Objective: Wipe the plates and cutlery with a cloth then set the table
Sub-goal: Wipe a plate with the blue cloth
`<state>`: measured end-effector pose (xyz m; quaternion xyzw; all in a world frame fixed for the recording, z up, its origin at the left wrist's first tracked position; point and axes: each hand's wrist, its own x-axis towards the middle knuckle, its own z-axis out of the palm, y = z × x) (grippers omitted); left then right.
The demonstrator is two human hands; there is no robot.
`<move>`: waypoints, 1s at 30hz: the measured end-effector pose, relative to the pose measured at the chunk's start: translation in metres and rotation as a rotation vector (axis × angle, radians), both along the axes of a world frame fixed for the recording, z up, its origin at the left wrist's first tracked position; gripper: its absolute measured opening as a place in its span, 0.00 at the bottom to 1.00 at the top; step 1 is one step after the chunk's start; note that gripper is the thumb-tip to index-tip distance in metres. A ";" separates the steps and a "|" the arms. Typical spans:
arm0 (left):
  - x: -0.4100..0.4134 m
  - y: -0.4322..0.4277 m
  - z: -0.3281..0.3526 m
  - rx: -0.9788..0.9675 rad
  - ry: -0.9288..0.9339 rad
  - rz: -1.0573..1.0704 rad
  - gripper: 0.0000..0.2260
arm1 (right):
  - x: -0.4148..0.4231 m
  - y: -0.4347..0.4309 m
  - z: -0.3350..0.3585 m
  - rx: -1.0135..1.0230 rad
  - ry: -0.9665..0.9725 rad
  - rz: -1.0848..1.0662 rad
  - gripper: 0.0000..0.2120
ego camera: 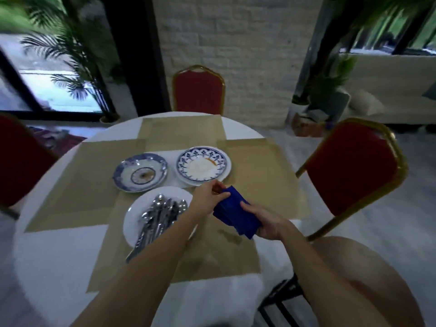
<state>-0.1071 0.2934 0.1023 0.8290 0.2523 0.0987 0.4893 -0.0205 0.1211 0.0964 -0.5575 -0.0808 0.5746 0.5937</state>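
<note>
Table [47,256] centre: blue bowl [122,171], patterned plate [186,159] and white plate [136,213] of cutlery [162,212] stood close together. Left hand [210,197] and right hand [266,223], gripping a cloth [236,215], filled the space right of the white plate. Left mat [77,185], far mat [179,128] and right mat [259,175] lay mostly bare. Far chair [199,90] and right chair [349,171] stood alongside.

cutlery [157,218] on near plate [134,220], two plates behind
</note>
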 end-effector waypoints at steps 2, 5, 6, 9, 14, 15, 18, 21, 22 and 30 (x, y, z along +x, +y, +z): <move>-0.027 0.027 -0.005 0.034 0.013 0.053 0.09 | -0.015 0.030 -0.005 -0.049 -0.002 0.018 0.15; -0.070 0.069 -0.019 0.134 0.065 0.199 0.09 | -0.032 0.064 -0.011 -0.095 -0.003 -0.049 0.11; -0.087 0.084 -0.024 0.160 0.105 0.242 0.09 | -0.036 0.075 -0.014 -0.100 0.008 -0.101 0.10; -0.125 0.116 -0.041 0.182 0.219 0.303 0.08 | -0.037 0.090 -0.017 0.001 0.118 -0.269 0.15; -0.156 0.136 -0.059 0.279 0.369 0.307 0.07 | -0.053 0.105 -0.011 0.271 0.277 -0.370 0.23; -0.157 0.134 -0.061 0.299 0.394 0.307 0.07 | -0.056 0.107 -0.012 0.330 0.305 -0.346 0.31; -0.153 0.128 -0.069 0.341 0.417 0.298 0.10 | -0.060 0.112 -0.017 0.387 0.384 -0.302 0.42; -0.148 0.122 -0.072 0.406 0.429 0.269 0.11 | -0.059 0.117 -0.016 0.344 0.451 -0.358 0.46; -0.147 0.120 -0.072 0.419 0.450 0.273 0.12 | -0.057 0.119 -0.016 0.323 0.459 -0.369 0.46; -0.150 0.119 -0.074 0.348 0.595 0.317 0.17 | -0.038 0.129 -0.009 0.188 0.420 -0.335 0.24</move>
